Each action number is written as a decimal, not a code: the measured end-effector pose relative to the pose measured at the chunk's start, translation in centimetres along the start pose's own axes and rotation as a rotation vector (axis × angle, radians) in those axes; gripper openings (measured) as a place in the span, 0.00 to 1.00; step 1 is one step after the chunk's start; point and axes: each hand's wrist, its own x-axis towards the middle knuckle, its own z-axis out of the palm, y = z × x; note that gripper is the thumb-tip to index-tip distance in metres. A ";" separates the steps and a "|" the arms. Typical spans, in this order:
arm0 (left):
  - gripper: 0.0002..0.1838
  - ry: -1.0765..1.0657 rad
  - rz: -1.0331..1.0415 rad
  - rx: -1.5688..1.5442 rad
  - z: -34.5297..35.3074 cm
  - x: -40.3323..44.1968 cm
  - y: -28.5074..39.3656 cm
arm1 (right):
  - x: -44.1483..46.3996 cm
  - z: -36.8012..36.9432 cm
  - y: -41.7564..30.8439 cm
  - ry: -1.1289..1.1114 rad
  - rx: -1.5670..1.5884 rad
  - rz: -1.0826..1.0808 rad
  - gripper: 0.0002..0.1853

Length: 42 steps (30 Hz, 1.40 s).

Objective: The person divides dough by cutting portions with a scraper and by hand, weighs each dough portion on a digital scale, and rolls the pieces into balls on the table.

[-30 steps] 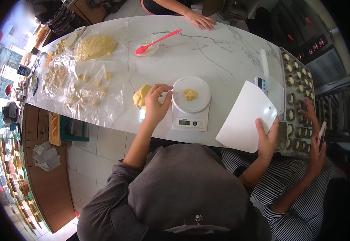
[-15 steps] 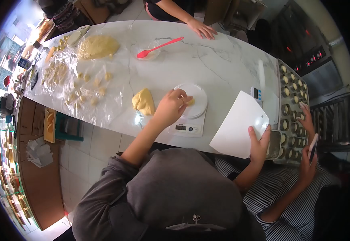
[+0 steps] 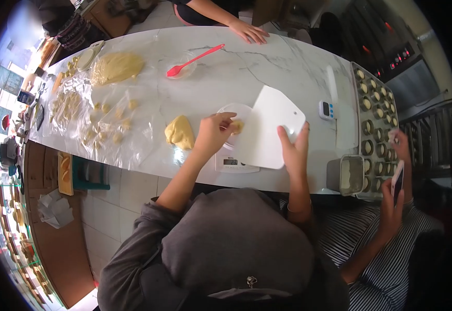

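My left hand (image 3: 216, 129) is over the kitchen scale (image 3: 229, 167), its fingers closed around a small piece of dough (image 3: 238, 126). My right hand (image 3: 294, 147) grips a white dough scraper (image 3: 270, 127) by its edge near the hole. The scraper's flat blade covers the right part of the scale's round plate, close to the dough piece. A larger yellow lump of dough (image 3: 179, 132) sits on the table just left of my left hand.
Plastic sheeting (image 3: 143, 116) with small dough balls and a big dough mass (image 3: 117, 67) lies left. A red brush (image 3: 195, 60) rests across a bowl. Right are a timer (image 3: 327, 110), a metal tin (image 3: 346, 175) and a tray of moulds (image 3: 366, 119). Co-workers' hands are at the far edge and tray.
My right hand has brought the scraper leftward from beside the scale to over its plate. The metal tin is now uncovered. My left hand stays at the dough piece.
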 end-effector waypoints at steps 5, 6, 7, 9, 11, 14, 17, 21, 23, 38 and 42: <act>0.11 0.030 -0.106 -0.058 -0.4 -0.7 -0.1 | 0.1 2.9 0.1 0.023 0.080 0.055 0.23; 0.10 0.038 -0.102 -0.061 -0.4 -0.7 -0.2 | -0.1 3.1 0.3 0.025 0.099 0.060 0.23; 0.10 0.046 -0.097 -0.063 -0.3 -0.8 -0.2 | -0.2 3.3 0.4 0.027 0.119 0.063 0.22; 0.10 0.059 -0.106 -0.054 -0.2 -0.8 -0.2 | -0.5 3.7 0.9 0.056 0.114 0.054 0.22; 0.09 0.067 -0.134 -0.030 -0.1 -0.8 -0.3 | -0.9 4.0 1.6 0.114 0.064 0.028 0.22; 0.08 0.129 -0.020 -0.047 0.2 -1.2 -0.6 | -1.3 4.7 1.8 0.195 0.160 0.024 0.24; 0.06 0.181 0.122 0.091 0.0 -1.5 -0.6 | -1.4 5.2 2.8 0.241 0.161 0.042 0.25; 0.04 0.299 0.264 0.170 -0.8 -2.4 0.1 | -1.1 5.5 2.8 0.286 0.249 0.093 0.27; 0.04 0.350 0.265 0.178 -1.8 -3.3 0.7 | -0.7 5.0 2.8 0.305 0.240 0.075 0.28; 0.08 0.028 -0.128 -0.467 -0.5 -0.8 -0.5 | -0.1 -0.4 -0.5 0.328 0.464 0.242 0.30; 0.08 0.009 -0.087 -0.192 1.1 -0.1 -1.1 | -0.1 0.4 2.3 0.321 0.293 0.127 0.29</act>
